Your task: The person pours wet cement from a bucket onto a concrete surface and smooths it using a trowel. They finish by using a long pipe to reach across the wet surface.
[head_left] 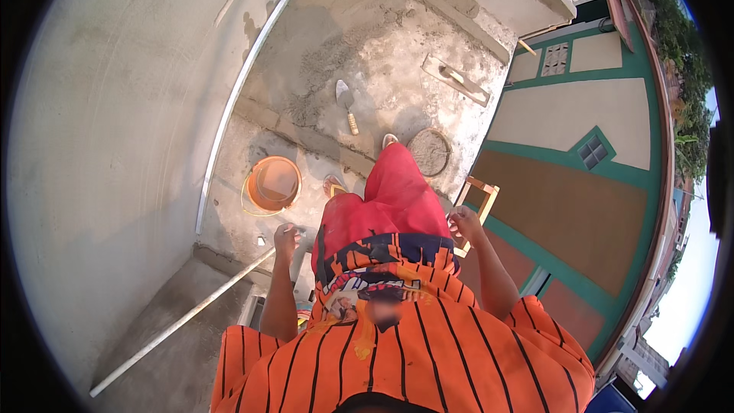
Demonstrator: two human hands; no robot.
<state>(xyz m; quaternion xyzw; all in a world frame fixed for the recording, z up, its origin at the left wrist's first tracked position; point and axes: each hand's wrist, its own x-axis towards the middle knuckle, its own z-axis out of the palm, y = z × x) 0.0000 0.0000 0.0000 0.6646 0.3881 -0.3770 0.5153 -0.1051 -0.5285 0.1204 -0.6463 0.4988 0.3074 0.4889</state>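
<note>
My left hand (287, 239) hangs at my left side with its fingers curled closed. The end of a long white pole (183, 323) meets it from the lower left; I cannot tell whether the fingers grip the pole or it passes behind. At my right side, my right hand (464, 223) is closed too, and what it holds, if anything, is hidden. It is nearest to a wooden frame (483, 197). Ahead of my feet lies a pointed trowel (345, 99) with a wooden handle. An orange bucket (258, 193) stands at the front left.
A long flat float (456, 80) rests farther out, near a round container of wet mortar (430, 151). Low steps cross the patchy concrete floor (394, 53). A plastered wall (115, 107) rises on the left, edged by a pale strip (237, 99). Beyond the right edge stands a green-trimmed building (566, 199).
</note>
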